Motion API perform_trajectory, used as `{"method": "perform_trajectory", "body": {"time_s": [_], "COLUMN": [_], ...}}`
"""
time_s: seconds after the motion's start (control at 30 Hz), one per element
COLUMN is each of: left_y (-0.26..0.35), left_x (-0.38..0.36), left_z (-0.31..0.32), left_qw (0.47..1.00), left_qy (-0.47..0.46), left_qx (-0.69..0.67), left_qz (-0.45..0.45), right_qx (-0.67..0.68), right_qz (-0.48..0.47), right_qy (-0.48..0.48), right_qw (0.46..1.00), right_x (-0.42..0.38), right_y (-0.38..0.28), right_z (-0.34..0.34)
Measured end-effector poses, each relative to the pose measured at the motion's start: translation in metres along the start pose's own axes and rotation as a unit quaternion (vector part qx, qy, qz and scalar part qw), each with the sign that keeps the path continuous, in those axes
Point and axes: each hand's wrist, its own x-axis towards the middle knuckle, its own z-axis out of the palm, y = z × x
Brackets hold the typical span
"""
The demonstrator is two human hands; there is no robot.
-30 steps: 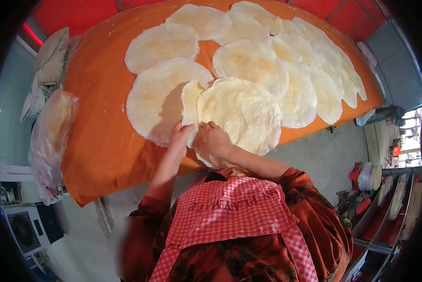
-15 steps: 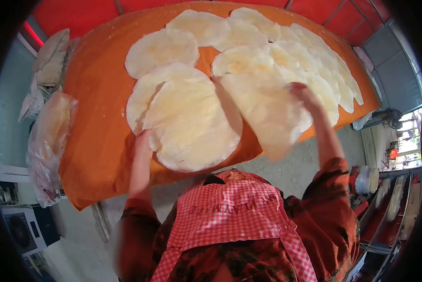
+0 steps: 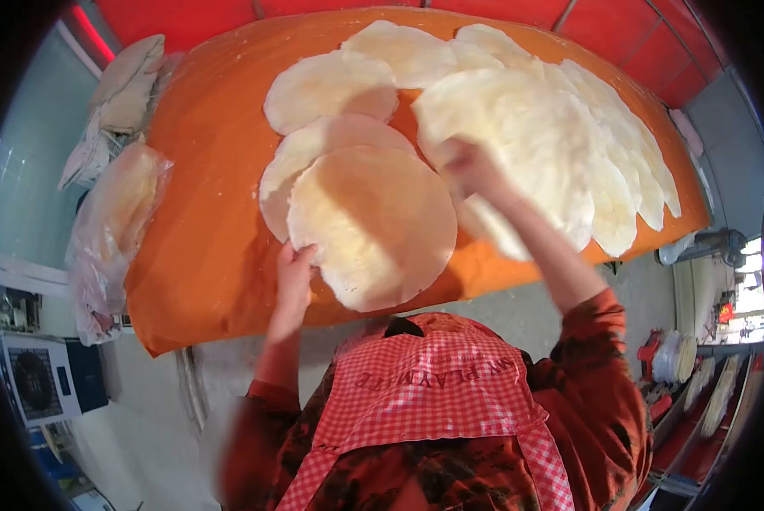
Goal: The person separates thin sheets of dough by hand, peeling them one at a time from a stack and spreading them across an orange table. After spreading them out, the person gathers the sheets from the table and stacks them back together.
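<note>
My left hand (image 3: 295,268) is at the near-left edge of the front dough sheet (image 3: 382,226), thumb and fingers closed in a pinch on its rim. That sheet is thin, round and pale, and lies almost flat near the front edge of the table, over the orange cloth (image 3: 194,213). It partly covers another round, the under sheet (image 3: 290,175), which shows along its left and far sides. My right hand (image 3: 475,173) is over to the right, at the left side of a big pale sheet (image 3: 526,145). The fingers look curled in, but they are blurred, and I cannot tell whether they have hold of it. The big sheet lies over part of the overlapping rounds (image 3: 646,166) that spread toward the right end of the table. Beyond the under sheet is the far-left round (image 3: 331,89), with more rounds beside it along the far side. A clear plastic bag (image 3: 114,226) sits just off the table's left edge. Below my arms is my red checked apron (image 3: 433,392), above the grey floor (image 3: 135,426).
</note>
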Motion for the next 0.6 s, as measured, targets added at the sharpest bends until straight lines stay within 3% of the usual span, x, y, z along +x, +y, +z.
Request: {"method": "perform_trajectory", "body": {"time_s": [0.07,0.1,0.13,0.17,0.2,0.23,0.3,0.37,0.47,0.6], "left_y": [-0.002,-0.005,-0.008,-0.018,-0.027,-0.014,-0.005,-0.007,-0.011,-0.019], "left_x": [-0.006,-0.01,-0.011,-0.003,-0.003,-0.012,-0.02,-0.022,-0.024,-0.021], "left_z": [0.02,0.03,0.037,0.039,0.035,0.043,0.047,0.045,0.051,0.056], "left_qw": [0.998,0.995,0.991,0.959,0.967,0.961,0.949,0.94,0.863,0.875], "left_qy": [-0.014,-0.014,-0.014,-0.012,-0.027,-0.014,-0.004,-0.005,0.028,-0.009], "left_qx": [0.017,0.057,0.096,0.179,0.189,0.203,0.233,0.265,0.368,0.356], "left_qz": [0.058,0.076,0.094,0.219,0.167,0.188,0.211,0.217,0.344,0.327], "right_qx": [-0.018,0.012,0.008,0.005,-0.009,-0.023,-0.05,0.004,0.028,0.016], "right_qz": [-0.066,0.01,0.029,0.049,0.021,-0.006,-0.081,-0.036,0.018,0.062], "right_qy": [-0.016,-0.076,-0.089,-0.102,-0.094,-0.085,-0.067,-0.081,-0.119,-0.131], "right_qw": [0.998,0.997,0.996,0.994,0.995,0.996,0.993,0.996,0.992,0.989], "right_x": [-0.003,-0.006,-0.008,-0.01,-0.009,-0.006,0.001,-0.004,-0.001,0.002], "right_y": [0.025,0.022,0.019,0.017,0.021,0.028,0.043,0.018,0.007,-0.002], "right_z": [0.092,0.122,0.146,0.163,0.176,0.187,0.195,0.179,0.173,0.172]}}
